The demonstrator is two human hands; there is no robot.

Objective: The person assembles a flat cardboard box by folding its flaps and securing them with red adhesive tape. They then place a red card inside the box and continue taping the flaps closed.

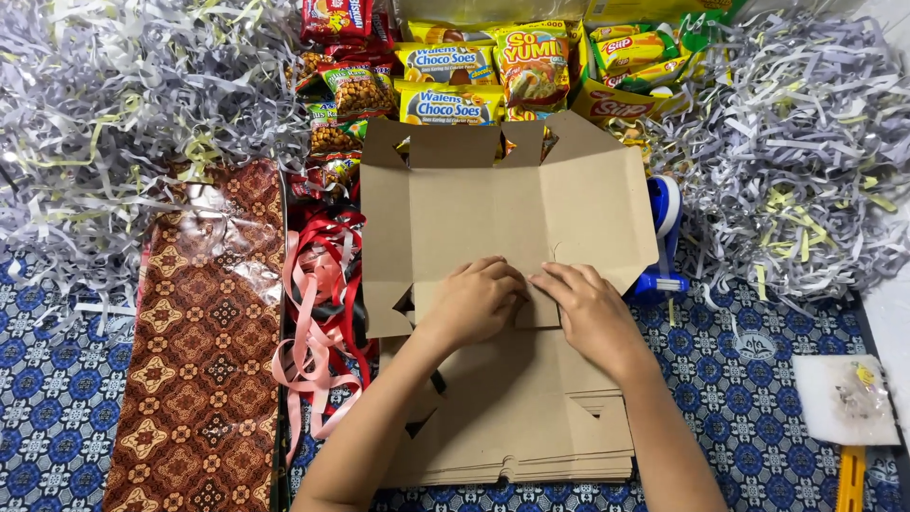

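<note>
- Right at the centre lies a flat brown cardboard box blank (493, 213), unfolded, its side flaps spread out left and right and its far flaps reaching toward the snack packets.
- It rests on top of a stack of more flat cardboard blanks (531, 427), which sits on the blue patterned cloth (57, 398) near the lower edge of the view.
- Both hands press down on the near part of the top blank, side by side and almost touching.
- The left hand (474, 301) is curled, knuckles up, fingers bent onto a small folded flap; it presses rather than grips anything.
- The right hand (588, 308) lies flatter, fingers stretched toward the left hand, palm down on the cardboard, holding nothing.
- Just left of the box lies a loose tangle of red, pink and dark ribbons (327, 303), spilling down beside the stack.
- Further left is a long roll of brown patterned wrapping paper (204, 351) with a glossy sheen near its top.
- Beyond the box, packets of snacks and noodles (455, 76) in yellow, red and green are crowded together.
- At the box's right edge stands a blue and white tape dispenser (665, 237), partly hidden by a flap.
- Heaps of shredded grey-white paper (806, 161) fill both upper corners.
- At lower right lies a small white pad (844, 398), with a yellow tool handle (851, 479) below it.
</note>
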